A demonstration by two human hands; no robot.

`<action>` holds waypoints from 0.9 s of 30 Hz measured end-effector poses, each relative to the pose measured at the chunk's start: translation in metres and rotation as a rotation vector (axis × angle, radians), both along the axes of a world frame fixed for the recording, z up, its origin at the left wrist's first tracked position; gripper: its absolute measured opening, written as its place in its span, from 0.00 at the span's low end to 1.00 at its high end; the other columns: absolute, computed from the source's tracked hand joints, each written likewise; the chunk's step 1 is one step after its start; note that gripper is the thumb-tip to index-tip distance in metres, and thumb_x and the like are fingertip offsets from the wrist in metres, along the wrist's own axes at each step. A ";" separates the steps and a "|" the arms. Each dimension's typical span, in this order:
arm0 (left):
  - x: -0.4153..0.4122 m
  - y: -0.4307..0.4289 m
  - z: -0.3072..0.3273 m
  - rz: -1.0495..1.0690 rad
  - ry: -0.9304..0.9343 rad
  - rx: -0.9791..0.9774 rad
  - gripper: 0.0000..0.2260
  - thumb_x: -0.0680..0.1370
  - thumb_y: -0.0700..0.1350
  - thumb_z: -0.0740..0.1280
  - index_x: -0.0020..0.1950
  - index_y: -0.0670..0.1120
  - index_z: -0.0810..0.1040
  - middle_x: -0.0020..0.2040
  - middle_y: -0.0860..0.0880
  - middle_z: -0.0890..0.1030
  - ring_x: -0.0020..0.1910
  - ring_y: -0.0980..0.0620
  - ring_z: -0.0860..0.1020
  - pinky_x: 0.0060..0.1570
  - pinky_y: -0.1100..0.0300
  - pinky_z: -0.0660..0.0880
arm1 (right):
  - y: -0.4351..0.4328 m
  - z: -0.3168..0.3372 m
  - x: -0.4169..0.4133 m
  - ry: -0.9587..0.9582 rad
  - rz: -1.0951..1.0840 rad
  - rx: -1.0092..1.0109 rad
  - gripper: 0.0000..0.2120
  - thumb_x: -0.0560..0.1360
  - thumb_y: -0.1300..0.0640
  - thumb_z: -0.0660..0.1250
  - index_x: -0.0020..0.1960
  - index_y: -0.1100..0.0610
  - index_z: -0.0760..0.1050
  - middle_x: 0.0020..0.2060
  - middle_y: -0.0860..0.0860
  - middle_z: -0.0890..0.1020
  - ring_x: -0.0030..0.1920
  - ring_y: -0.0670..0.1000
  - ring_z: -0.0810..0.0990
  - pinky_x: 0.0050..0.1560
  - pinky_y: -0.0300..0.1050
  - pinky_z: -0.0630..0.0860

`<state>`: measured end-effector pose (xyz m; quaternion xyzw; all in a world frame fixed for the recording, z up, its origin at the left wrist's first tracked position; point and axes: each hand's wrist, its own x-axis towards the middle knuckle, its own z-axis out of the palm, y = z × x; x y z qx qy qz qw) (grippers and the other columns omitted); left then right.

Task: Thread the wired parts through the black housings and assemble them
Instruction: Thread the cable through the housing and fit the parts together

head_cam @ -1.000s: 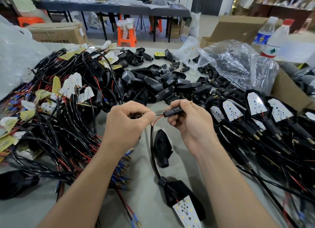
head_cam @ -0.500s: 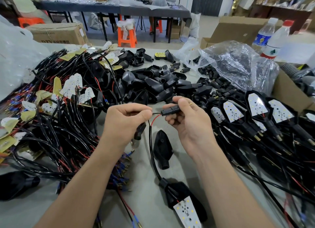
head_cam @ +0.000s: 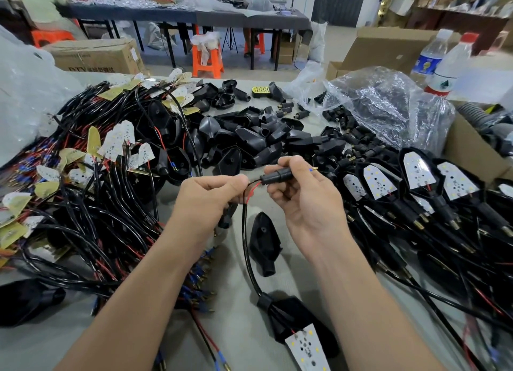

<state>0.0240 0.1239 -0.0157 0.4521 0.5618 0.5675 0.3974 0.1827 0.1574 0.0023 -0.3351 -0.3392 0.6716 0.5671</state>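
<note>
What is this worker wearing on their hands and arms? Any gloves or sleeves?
Nothing that shows. The left hand and the right hand are bare, with no gloves, and no ring can be made out. Both forearms are uncovered down to the picture's edge: no sleeves, watch or wristband in view.

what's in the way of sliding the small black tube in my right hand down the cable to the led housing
Only the left hand: its grip pinches the red and black wires right at the mouth of the small black tube. Below it the black cable runs bare to the LED housing; the loose housing lies beside it.
</note>
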 end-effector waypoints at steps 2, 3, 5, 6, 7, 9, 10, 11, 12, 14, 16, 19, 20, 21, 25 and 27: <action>0.000 0.001 -0.002 -0.050 0.018 -0.038 0.10 0.79 0.47 0.73 0.38 0.48 0.89 0.37 0.46 0.87 0.33 0.58 0.79 0.33 0.70 0.72 | 0.001 0.000 0.001 0.026 -0.025 -0.002 0.09 0.83 0.60 0.64 0.47 0.60 0.80 0.40 0.59 0.86 0.29 0.49 0.78 0.37 0.42 0.76; 0.000 0.001 -0.002 -0.054 0.027 -0.048 0.12 0.79 0.46 0.73 0.37 0.47 0.88 0.35 0.47 0.85 0.31 0.58 0.78 0.32 0.69 0.72 | 0.001 -0.001 0.001 0.010 -0.042 0.008 0.08 0.83 0.60 0.64 0.47 0.60 0.79 0.41 0.59 0.86 0.29 0.49 0.77 0.37 0.41 0.75; 0.000 0.001 -0.002 -0.029 0.070 -0.034 0.12 0.78 0.46 0.74 0.34 0.47 0.87 0.31 0.48 0.82 0.30 0.56 0.76 0.31 0.66 0.72 | 0.000 -0.003 -0.002 -0.076 -0.072 0.054 0.07 0.82 0.60 0.65 0.47 0.60 0.79 0.41 0.58 0.86 0.29 0.49 0.77 0.35 0.40 0.75; 0.000 0.001 -0.002 -0.009 0.110 -0.017 0.12 0.77 0.47 0.75 0.34 0.48 0.87 0.30 0.45 0.81 0.30 0.54 0.75 0.32 0.62 0.73 | -0.001 -0.004 -0.003 -0.120 -0.073 0.079 0.07 0.82 0.60 0.65 0.47 0.60 0.78 0.41 0.58 0.86 0.29 0.50 0.77 0.34 0.40 0.75; 0.001 -0.001 -0.002 0.007 0.149 0.006 0.11 0.75 0.50 0.76 0.34 0.48 0.87 0.30 0.41 0.80 0.30 0.50 0.74 0.32 0.57 0.73 | -0.002 -0.005 -0.005 -0.148 -0.062 0.093 0.07 0.82 0.60 0.65 0.47 0.60 0.79 0.41 0.58 0.86 0.29 0.49 0.76 0.34 0.39 0.75; 0.004 -0.004 -0.002 0.039 0.187 0.052 0.11 0.72 0.55 0.75 0.36 0.48 0.87 0.33 0.33 0.78 0.28 0.45 0.71 0.31 0.52 0.70 | -0.003 -0.005 -0.006 -0.156 -0.027 0.070 0.09 0.83 0.59 0.64 0.46 0.59 0.79 0.41 0.57 0.86 0.30 0.49 0.76 0.35 0.39 0.75; 0.005 -0.005 -0.001 0.060 0.200 0.070 0.12 0.72 0.56 0.74 0.36 0.49 0.87 0.33 0.33 0.78 0.27 0.45 0.71 0.30 0.51 0.69 | -0.003 -0.005 -0.006 -0.146 -0.008 0.047 0.10 0.83 0.58 0.64 0.46 0.59 0.79 0.41 0.57 0.86 0.30 0.49 0.76 0.35 0.40 0.74; 0.007 -0.005 0.000 0.074 0.205 0.077 0.12 0.72 0.57 0.73 0.36 0.50 0.87 0.32 0.35 0.79 0.26 0.46 0.71 0.30 0.52 0.70 | -0.003 -0.005 -0.004 -0.131 0.006 0.027 0.11 0.84 0.58 0.63 0.46 0.59 0.80 0.41 0.57 0.86 0.30 0.49 0.77 0.36 0.40 0.74; 0.009 -0.006 0.000 0.078 0.206 0.075 0.12 0.72 0.58 0.72 0.37 0.52 0.87 0.30 0.40 0.81 0.26 0.45 0.73 0.30 0.51 0.72 | -0.002 -0.004 -0.003 -0.112 0.013 0.014 0.11 0.84 0.58 0.63 0.47 0.60 0.80 0.41 0.57 0.86 0.30 0.49 0.77 0.37 0.41 0.75; 0.012 -0.006 0.001 0.042 0.224 0.055 0.10 0.73 0.58 0.72 0.37 0.54 0.88 0.33 0.51 0.85 0.33 0.46 0.82 0.38 0.50 0.81 | -0.001 -0.005 0.000 -0.075 -0.003 0.000 0.12 0.84 0.57 0.63 0.47 0.60 0.81 0.41 0.57 0.86 0.31 0.49 0.78 0.38 0.41 0.75; 0.014 -0.007 0.001 -0.009 0.283 0.057 0.08 0.75 0.54 0.73 0.38 0.56 0.88 0.36 0.52 0.87 0.40 0.45 0.85 0.48 0.47 0.84 | 0.001 -0.005 0.001 -0.060 -0.020 0.000 0.13 0.84 0.57 0.62 0.46 0.60 0.81 0.40 0.57 0.86 0.31 0.49 0.78 0.37 0.40 0.76; 0.013 -0.008 0.001 0.003 0.325 0.089 0.09 0.76 0.53 0.73 0.36 0.55 0.88 0.33 0.49 0.85 0.37 0.37 0.82 0.40 0.44 0.81 | 0.002 -0.007 0.000 -0.097 0.045 -0.006 0.16 0.86 0.55 0.59 0.46 0.60 0.81 0.39 0.57 0.86 0.31 0.49 0.79 0.35 0.40 0.75; 0.012 -0.009 0.003 0.007 0.337 0.104 0.10 0.76 0.53 0.73 0.36 0.54 0.87 0.32 0.48 0.85 0.34 0.37 0.81 0.35 0.47 0.79 | 0.003 -0.007 0.001 -0.126 0.085 -0.012 0.17 0.86 0.55 0.58 0.47 0.60 0.81 0.38 0.56 0.86 0.32 0.49 0.80 0.36 0.41 0.74; 0.011 -0.009 0.004 0.015 0.345 0.112 0.10 0.76 0.52 0.73 0.36 0.54 0.87 0.30 0.47 0.84 0.30 0.39 0.79 0.30 0.49 0.76 | 0.003 -0.008 0.002 -0.158 0.126 -0.016 0.18 0.86 0.54 0.57 0.47 0.60 0.81 0.38 0.56 0.86 0.33 0.49 0.80 0.37 0.42 0.73; 0.003 -0.008 0.005 0.080 0.300 0.117 0.05 0.75 0.49 0.77 0.38 0.55 0.87 0.27 0.48 0.82 0.23 0.53 0.76 0.25 0.62 0.72 | 0.003 -0.009 0.007 -0.260 0.221 0.000 0.18 0.86 0.55 0.56 0.49 0.60 0.82 0.41 0.54 0.86 0.35 0.51 0.79 0.38 0.42 0.72; 0.004 -0.010 0.005 0.085 0.382 0.089 0.06 0.71 0.58 0.77 0.45 0.60 0.87 0.30 0.53 0.84 0.26 0.58 0.79 0.28 0.67 0.73 | 0.002 -0.010 0.006 -0.288 0.184 0.017 0.18 0.85 0.57 0.57 0.47 0.59 0.83 0.40 0.53 0.85 0.35 0.50 0.79 0.38 0.42 0.72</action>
